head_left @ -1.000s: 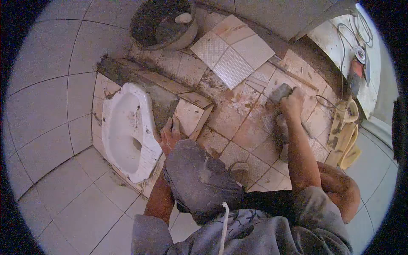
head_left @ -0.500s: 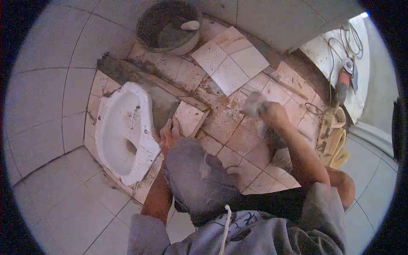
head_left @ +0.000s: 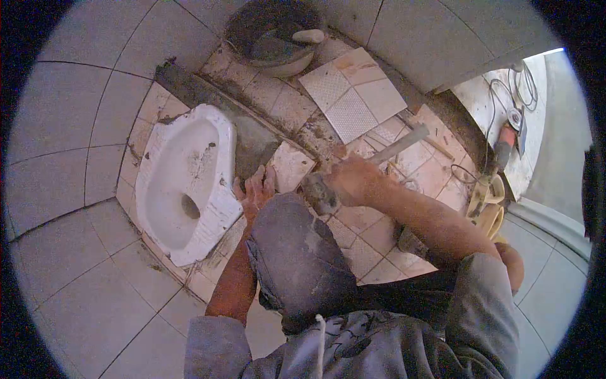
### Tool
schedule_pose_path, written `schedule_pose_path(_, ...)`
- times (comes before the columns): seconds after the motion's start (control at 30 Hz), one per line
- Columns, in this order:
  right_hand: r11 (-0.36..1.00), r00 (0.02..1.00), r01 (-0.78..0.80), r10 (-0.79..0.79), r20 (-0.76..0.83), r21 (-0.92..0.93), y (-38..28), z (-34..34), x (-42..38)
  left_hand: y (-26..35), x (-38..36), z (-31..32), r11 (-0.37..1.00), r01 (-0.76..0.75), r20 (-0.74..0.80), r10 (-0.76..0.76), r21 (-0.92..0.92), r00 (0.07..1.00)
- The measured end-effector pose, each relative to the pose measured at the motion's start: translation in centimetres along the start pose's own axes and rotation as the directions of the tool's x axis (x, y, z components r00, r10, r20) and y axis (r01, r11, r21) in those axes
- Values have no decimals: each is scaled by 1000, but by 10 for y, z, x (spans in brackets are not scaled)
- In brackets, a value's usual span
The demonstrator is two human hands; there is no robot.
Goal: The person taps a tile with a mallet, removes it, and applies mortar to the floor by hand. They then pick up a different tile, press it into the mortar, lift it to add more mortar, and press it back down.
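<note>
My left hand [head_left: 257, 191] lies with fingers apart over the near-left edge of a cut floor tile [head_left: 291, 165] beside the white squat toilet [head_left: 218, 148]. My right hand [head_left: 356, 181] is closed around a hammer [head_left: 401, 146], gripping it close to its head, the wooden handle sticking out toward the upper right. The dusty hammer head [head_left: 320, 194] is right at the tile's right-hand edge. Grey mortar [head_left: 254, 146] shows between the toilet and the tile. A grey cap [head_left: 300, 246] hides part of my left forearm and the floor below.
A black bucket [head_left: 287, 67] with a pale-handled tool stands at the back. Near it lies a patterned tile [head_left: 353, 95]. To the right are an angle grinder [head_left: 507, 140] with its cable and a yellowish object [head_left: 489, 211]. Debris covers the floor tiles.
My right hand has swung the hammer left and down, from over the floor tiles to the edge of the cut tile. My left hand stays on the tile. The view has shifted slightly.
</note>
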State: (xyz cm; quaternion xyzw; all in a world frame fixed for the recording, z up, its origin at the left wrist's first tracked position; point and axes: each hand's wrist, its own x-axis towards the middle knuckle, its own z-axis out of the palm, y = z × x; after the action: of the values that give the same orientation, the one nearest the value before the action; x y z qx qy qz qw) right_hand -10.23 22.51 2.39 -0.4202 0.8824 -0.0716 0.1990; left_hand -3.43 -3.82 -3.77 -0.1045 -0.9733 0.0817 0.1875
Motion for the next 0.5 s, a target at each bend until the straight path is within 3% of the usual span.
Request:
schedule_pose_path(0.1,992,988,127,-126,-92,3,-1,3,-4,0,3,-1,1000,-20,-74,19,-19,997)
schedule_pose_path(0.17,997,991,-8,-3,130,78,-9,-4,0,1,5,-6,998,-28,-74,24,-53,997)
schedule_pose_path(0.23,994,995,-13,2,103,108,-12,1,-1,-4,5,-2,996,-40,-51,36,-74,998)
schedule_pose_path(0.3,991,998,-9,0,67,134,-14,-2,0,-19,2,9,971,-205,-123,220,124,968)
schedule_pose_path(0.33,993,991,-22,6,135,119,-15,-8,-3,-24,2,11,947,-254,-140,283,195,949)
schedule_pose_path(0.43,989,974,-68,38,224,129,-14,-5,-2,-14,3,-5,955,-274,-22,278,113,960)
schedule_pose_path(0.5,983,968,-99,60,242,156,-9,9,-6,1,11,-23,992,-74,57,80,-100,995)
